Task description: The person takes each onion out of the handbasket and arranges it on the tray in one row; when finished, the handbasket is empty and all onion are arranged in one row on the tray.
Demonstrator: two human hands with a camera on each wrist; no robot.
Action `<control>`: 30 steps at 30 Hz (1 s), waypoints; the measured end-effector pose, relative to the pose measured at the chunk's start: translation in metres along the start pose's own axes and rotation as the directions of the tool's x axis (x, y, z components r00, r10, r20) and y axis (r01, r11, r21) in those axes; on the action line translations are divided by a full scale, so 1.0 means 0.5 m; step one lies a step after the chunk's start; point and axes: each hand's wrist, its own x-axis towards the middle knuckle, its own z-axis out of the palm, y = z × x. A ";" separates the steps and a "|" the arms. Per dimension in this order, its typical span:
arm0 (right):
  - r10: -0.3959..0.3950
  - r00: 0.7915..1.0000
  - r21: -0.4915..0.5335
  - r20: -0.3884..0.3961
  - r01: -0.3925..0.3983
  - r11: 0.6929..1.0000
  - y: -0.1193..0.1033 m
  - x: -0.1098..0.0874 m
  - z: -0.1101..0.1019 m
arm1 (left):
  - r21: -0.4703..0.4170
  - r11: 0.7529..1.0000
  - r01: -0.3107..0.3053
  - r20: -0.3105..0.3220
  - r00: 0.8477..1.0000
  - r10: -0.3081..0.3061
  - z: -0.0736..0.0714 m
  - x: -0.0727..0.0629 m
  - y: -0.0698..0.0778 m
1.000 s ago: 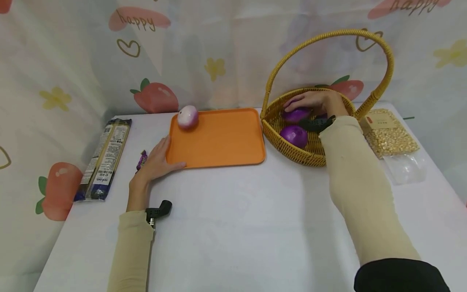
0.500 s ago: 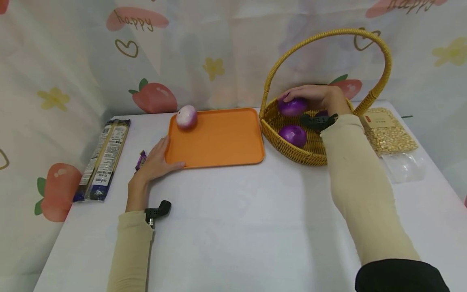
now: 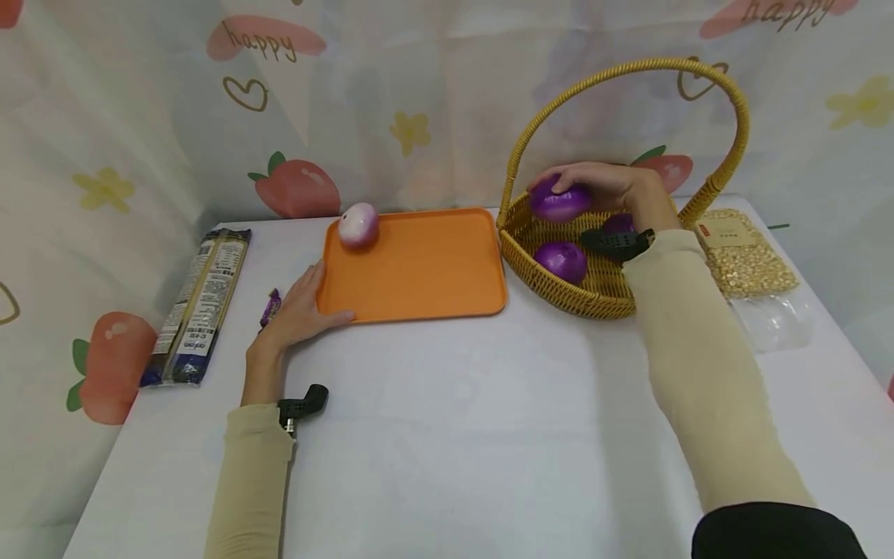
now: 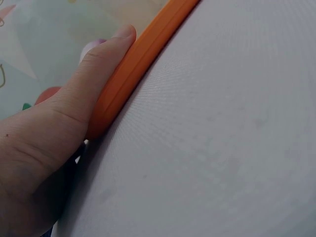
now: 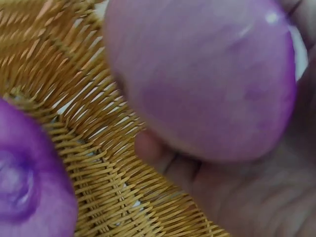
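Note:
My right hand [image 3: 609, 183] grips a purple onion [image 3: 559, 203], raised within the yellow woven basket [image 3: 552, 295] under its tall handle. In the right wrist view this onion [image 5: 197, 84] fills the upper part, with fingers curled round its underside. A second purple onion [image 3: 561, 262] lies in the basket's front left; part of another purple one [image 3: 618, 223] shows behind the wrist. On the left, my left hand [image 3: 296, 310] rests at the near left corner of an orange tray [image 3: 419, 272], fingers straight, thumb [image 4: 98, 69] along its front edge. A pale purple-white onion [image 3: 359, 226] sits in the tray's far left corner.
A small purple-wrapped candy [image 3: 271, 306] lies beside the left hand. Farther left is a long, flat, dark-ended printed packet [image 3: 199, 310]. Right of the basket stands a clear bag of yellow grains [image 3: 747, 256]. A patterned curtain [image 3: 447, 101] hangs behind the white table [image 3: 447, 435].
The right hand has lifted the purple onion from deeper in the basket, slightly up and to the left. The left hand and tray have stayed in place.

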 end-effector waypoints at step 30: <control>-0.372 0.846 -0.218 0.382 0.474 0.853 -0.084 -0.065 0.147 | -0.018 1.000 -0.009 -0.024 1.000 0.008 0.002 -0.002 -0.009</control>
